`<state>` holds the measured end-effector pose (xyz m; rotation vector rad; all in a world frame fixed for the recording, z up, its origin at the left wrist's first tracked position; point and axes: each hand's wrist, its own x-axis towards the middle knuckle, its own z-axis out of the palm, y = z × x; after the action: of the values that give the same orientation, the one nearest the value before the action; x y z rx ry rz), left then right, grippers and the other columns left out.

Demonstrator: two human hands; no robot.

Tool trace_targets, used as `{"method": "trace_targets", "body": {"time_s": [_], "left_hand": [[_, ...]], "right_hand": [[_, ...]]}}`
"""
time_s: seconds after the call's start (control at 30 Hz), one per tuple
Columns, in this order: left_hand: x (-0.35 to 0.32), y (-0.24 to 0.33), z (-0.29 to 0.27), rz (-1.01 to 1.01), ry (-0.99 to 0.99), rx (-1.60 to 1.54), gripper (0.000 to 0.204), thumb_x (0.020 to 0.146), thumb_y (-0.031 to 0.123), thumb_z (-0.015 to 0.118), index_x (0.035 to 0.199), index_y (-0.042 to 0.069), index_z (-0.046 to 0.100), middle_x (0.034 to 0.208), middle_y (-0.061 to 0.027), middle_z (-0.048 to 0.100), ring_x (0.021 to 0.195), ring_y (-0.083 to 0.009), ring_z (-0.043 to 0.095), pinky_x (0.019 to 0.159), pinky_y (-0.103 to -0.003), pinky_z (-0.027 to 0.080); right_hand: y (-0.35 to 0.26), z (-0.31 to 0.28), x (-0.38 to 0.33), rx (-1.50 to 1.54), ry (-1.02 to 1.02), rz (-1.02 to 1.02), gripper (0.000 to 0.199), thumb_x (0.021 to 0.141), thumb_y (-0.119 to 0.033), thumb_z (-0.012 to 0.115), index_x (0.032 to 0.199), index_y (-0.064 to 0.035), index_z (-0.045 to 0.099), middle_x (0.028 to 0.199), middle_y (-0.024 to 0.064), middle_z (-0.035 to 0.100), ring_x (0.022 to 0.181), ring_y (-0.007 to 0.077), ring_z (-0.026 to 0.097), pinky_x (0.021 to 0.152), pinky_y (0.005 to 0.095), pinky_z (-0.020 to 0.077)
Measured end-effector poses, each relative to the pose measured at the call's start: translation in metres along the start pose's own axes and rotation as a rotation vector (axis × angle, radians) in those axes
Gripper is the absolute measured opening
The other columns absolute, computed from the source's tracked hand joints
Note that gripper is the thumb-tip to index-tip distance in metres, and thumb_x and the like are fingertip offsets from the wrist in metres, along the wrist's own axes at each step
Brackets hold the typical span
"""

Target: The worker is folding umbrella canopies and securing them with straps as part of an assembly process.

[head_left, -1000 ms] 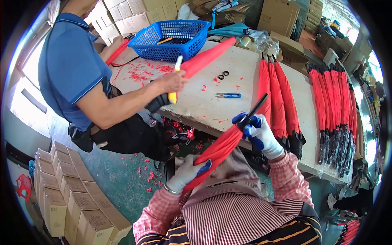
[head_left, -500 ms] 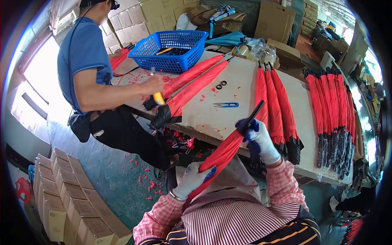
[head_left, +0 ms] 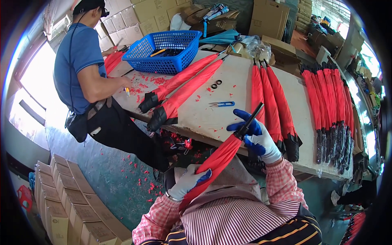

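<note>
A folded red umbrella slants across my lap, its black collar and thin dark shaft pointing up and to the right. My left hand, in a white glove with blue coating, is wrapped round the red cloth at its lower part. At the upper end is my right hand, gloved alike, with fingers spread apart behind and beside the black collar; whether they touch it I cannot tell. On the table just beyond lie blue-handled thread snips and two small black rings.
The pale table bears two red umbrellas left, three more right, and a bundle with plastic-wrapped ends. A blue basket stands at the back. A co-worker stands at left. Stacked cartons fill the lower left.
My right hand's fingers have opened from round the umbrella's collar and spread apart. My left hand keeps its hold. The co-worker's arm has drawn back leftward, away from the nearer umbrellas.
</note>
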<state>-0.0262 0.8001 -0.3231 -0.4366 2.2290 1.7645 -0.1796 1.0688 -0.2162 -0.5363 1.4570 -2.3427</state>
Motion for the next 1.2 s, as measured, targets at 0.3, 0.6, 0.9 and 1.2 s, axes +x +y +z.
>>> {"method": "trace_targets", "body": {"time_s": [0.3,0.6,0.9,1.2], "left_hand": [[-0.004,0.034,0.005,0.072,0.019,0.074,0.064,0.098,0.043,0.081,0.136,-0.007,0.066,0.11,-0.0101,0.075,0.096,-0.0159,0.069,0.089,-0.03,0.054],[-0.004,0.022,0.024,0.085,0.05,-0.006,0.06,0.099,0.04,0.08,0.133,-0.008,0.067,0.108,-0.0087,0.075,0.098,-0.0165,0.07,0.093,-0.03,0.054],[-0.002,0.052,0.033,0.3,-0.006,0.332,0.047,0.1,0.03,0.08,0.127,-0.008,0.071,0.106,-0.0094,0.077,0.095,-0.0122,0.07,0.087,-0.031,0.056],[-0.01,0.063,0.047,0.433,0.109,0.251,0.036,0.098,0.032,0.078,0.113,-0.001,0.079,0.101,-0.0229,0.079,0.093,-0.034,0.079,0.082,-0.039,0.058]], "right_hand": [[-0.004,-0.005,-0.003,0.177,-0.011,-0.061,0.083,0.088,-0.007,0.087,0.16,0.0013,0.046,0.11,0.0031,0.072,0.104,0.011,0.069,0.1,0.0277,0.0559],[0.024,-0.041,-0.005,0.096,-0.009,-0.18,0.093,0.085,-0.028,0.095,0.158,0.0046,0.047,0.109,0.0026,0.074,0.104,0.0116,0.07,0.098,0.029,0.0541],[0.019,-0.036,-0.017,-0.023,0.119,-0.07,0.078,0.092,-0.02,0.088,0.156,0.0044,0.049,0.12,0.0081,0.076,0.112,0.0152,0.071,0.098,0.0291,0.0545],[0.031,-0.037,-0.019,0.033,0.139,-0.103,0.062,0.097,-0.012,0.079,0.152,0.0052,0.053,0.136,0.0121,0.07,0.12,0.0201,0.071,0.105,0.0355,0.0564]]}}
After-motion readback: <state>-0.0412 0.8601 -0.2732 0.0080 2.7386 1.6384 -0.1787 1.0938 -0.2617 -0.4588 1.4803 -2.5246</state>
